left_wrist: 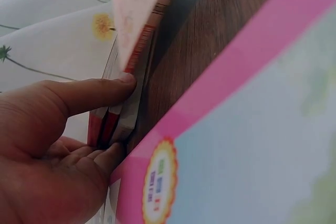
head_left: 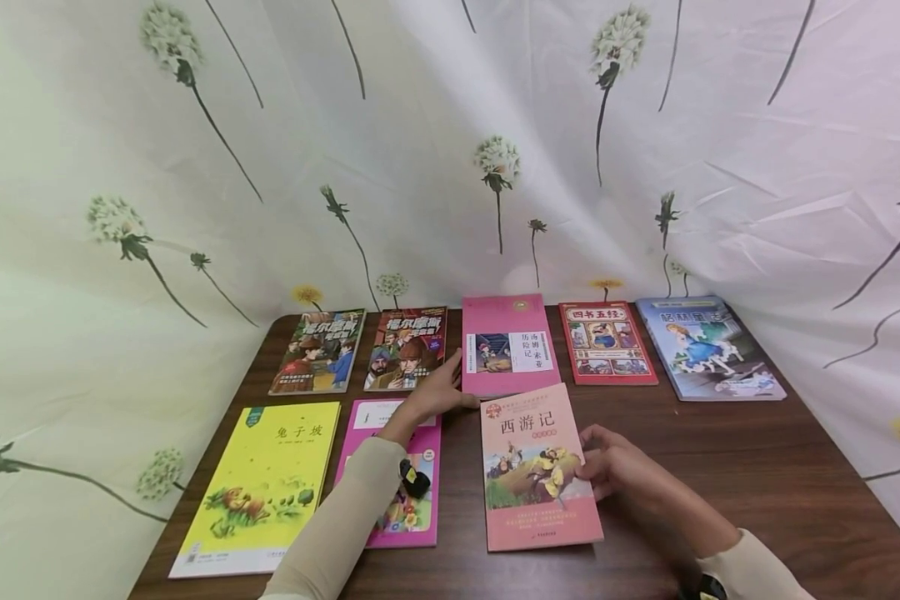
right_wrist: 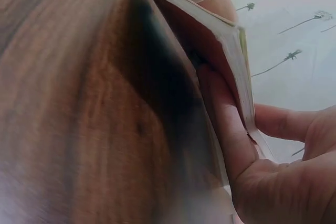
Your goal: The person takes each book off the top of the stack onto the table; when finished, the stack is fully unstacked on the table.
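Note:
A salmon-pink book [head_left: 534,475] with a picture cover slants above the table, its right side raised. My right hand [head_left: 621,468] pinches its right edge; in the right wrist view, fingers [right_wrist: 228,121] lie beneath the book [right_wrist: 210,24] and the thumb is on the other side. My left hand [head_left: 435,395] reaches to the lower left corner of a bright pink book [head_left: 506,375], one finger along its left side. Its thumb [left_wrist: 105,94] is by the salmon-pink book's corner [left_wrist: 137,51] in the left wrist view. The left forearm partly covers a magenta-bordered book [head_left: 408,521].
A yellow book [head_left: 270,475] lies at the front left. Along the back are two comic-style books [head_left: 320,350] [head_left: 405,348], a red book [head_left: 607,343] and a blue book [head_left: 708,346]. Behind the brown table [head_left: 780,500] hangs a dandelion-print cloth [head_left: 435,167].

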The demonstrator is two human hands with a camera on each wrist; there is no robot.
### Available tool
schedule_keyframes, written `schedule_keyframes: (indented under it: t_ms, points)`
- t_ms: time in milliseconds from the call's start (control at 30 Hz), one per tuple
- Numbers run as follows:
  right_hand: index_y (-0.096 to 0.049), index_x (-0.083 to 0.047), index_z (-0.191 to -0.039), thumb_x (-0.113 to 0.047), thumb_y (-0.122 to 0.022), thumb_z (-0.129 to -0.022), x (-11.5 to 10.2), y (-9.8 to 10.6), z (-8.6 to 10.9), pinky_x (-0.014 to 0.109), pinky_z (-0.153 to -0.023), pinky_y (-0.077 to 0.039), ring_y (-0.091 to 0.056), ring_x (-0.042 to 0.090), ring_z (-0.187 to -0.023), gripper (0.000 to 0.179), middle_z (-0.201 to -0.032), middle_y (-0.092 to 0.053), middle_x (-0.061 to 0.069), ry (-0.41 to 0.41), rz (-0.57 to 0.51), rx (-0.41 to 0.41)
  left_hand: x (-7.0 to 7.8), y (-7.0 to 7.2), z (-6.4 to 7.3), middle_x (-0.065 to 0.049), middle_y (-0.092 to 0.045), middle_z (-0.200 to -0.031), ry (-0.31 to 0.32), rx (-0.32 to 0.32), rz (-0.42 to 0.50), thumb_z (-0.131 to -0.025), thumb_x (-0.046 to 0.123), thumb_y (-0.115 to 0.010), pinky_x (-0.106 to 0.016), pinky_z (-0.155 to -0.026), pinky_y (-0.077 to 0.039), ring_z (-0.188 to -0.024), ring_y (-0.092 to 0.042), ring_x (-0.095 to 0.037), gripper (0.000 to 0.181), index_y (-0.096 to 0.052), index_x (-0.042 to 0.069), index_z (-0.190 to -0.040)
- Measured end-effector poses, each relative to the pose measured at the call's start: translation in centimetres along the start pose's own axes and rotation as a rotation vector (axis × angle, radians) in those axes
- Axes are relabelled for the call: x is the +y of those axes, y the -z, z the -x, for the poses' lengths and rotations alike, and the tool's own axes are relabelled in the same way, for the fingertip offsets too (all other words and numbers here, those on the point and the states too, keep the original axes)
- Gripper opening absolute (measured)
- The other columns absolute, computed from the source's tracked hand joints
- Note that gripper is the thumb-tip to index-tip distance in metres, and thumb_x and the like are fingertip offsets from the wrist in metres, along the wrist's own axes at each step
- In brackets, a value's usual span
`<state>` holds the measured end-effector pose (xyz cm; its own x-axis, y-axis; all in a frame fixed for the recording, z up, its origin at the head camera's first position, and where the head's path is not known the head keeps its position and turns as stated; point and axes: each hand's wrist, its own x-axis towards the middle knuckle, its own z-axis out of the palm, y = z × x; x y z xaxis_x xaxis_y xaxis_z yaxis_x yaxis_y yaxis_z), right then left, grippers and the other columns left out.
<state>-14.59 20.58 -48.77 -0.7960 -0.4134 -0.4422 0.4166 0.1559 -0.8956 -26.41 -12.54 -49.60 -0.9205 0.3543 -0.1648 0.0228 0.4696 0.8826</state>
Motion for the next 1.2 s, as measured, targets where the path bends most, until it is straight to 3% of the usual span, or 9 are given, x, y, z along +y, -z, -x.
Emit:
schedule_keyframes:
  t_ms: [200,300,400,533,600,700,933,1200]
  points:
    - [-0.037,-0.003,-0.127,-0.007,-0.062,-0.096,1.0,-0.5,-0.3,0.028,-0.066,-0.062,-0.071,0.015,-0.078,0.040,-0.095,-0.075,0.004,-0.033,-0.012,-0.006,0.1,-0.1,0.0,-0.017,-0.007,-0.180,0.009,0.000,0.019,-0.086,0.008,-0.084,-0.049,-0.128,-0.035,-0.162,-0.026,-0.037,0.114,-0.009,0.006,-0.172]
    - [-0.039,0.001,-0.130,-0.008,-0.063,-0.097,1.1,-1.3,-0.3,0.032,-0.070,-0.064,-0.072,0.017,-0.084,0.042,-0.101,-0.074,0.009,-0.033,0.047,0.024,0.0,-0.1,0.0,-0.017,-0.007,-0.180,0.011,0.002,0.022,-0.087,0.007,-0.083,-0.050,-0.127,-0.035,-0.163,-0.026,-0.037,0.113,-0.009,0.006,-0.172]
    - [-0.050,0.003,-0.126,-0.012,-0.067,-0.100,0.9,-2.2,-0.2,0.036,-0.065,-0.065,-0.072,0.019,-0.076,0.034,-0.096,-0.072,0.010,0.005,0.253,0.130,0.0,-0.1,0.0,-0.016,-0.006,-0.180,0.007,0.004,0.024,-0.087,0.007,-0.084,-0.051,-0.127,-0.036,-0.163,-0.024,-0.037,0.113,-0.009,0.007,-0.172]
    - [-0.066,-0.004,-0.111,-0.017,-0.075,-0.100,0.6,-3.2,-0.2,0.034,-0.050,-0.058,-0.067,0.019,-0.054,0.019,-0.076,-0.069,0.004,0.050,0.590,0.308,-0.1,-0.1,-0.1,-0.016,-0.007,-0.180,0.017,0.013,0.006,-0.087,0.010,-0.084,-0.051,-0.127,-0.035,-0.163,-0.026,-0.037,0.114,-0.009,0.007,-0.172]
    - [-0.068,-0.004,-0.109,-0.016,-0.076,-0.099,0.5,-3.5,-0.3,0.033,-0.048,-0.056,-0.066,0.018,-0.050,0.018,-0.072,-0.068,0.003,0.058,0.659,0.351,-0.2,-0.2,-0.1,-0.016,-0.008,-0.180,0.023,0.016,-0.001,-0.087,0.011,-0.085,-0.051,-0.127,-0.036,-0.162,-0.027,-0.038,0.114,-0.009,0.007,-0.172]
    - [-0.066,-0.002,-0.111,-0.013,-0.078,-0.097,0.4,-3.7,-0.6,0.032,-0.049,-0.056,-0.066,0.017,-0.051,0.021,-0.073,-0.067,0.003,0.056,0.675,0.372,-0.1,-0.2,0.0,-0.016,-0.008,-0.180,0.026,0.014,-0.007,-0.087,0.011,-0.084,-0.052,-0.127,-0.036,-0.162,-0.028,-0.038,0.114,-0.009,0.007,-0.172]
    - [-0.063,-0.001,-0.114,-0.006,-0.079,-0.095,0.2,-3.7,-1.4,0.034,-0.048,-0.058,-0.067,0.020,-0.052,0.026,-0.075,-0.067,0.008,0.057,0.600,0.345,0.1,-0.1,0.0,-0.014,-0.004,-0.180,0.028,-0.010,0.008,-0.089,0.009,-0.082,-0.052,-0.126,-0.038,-0.163,-0.026,-0.037,0.112,-0.007,0.008,-0.172]
    - [-0.062,0.000,-0.118,-0.007,-0.081,-0.094,0.1,-3.9,-1.9,0.034,-0.048,-0.059,-0.067,0.020,-0.052,0.031,-0.080,-0.066,0.008,0.051,0.595,0.338,0.1,-0.1,0.2,-0.013,-0.005,-0.181,0.028,-0.006,0.022,-0.089,0.010,-0.083,-0.054,-0.125,-0.039,-0.162,-0.026,-0.038,0.113,-0.007,0.010,-0.173]
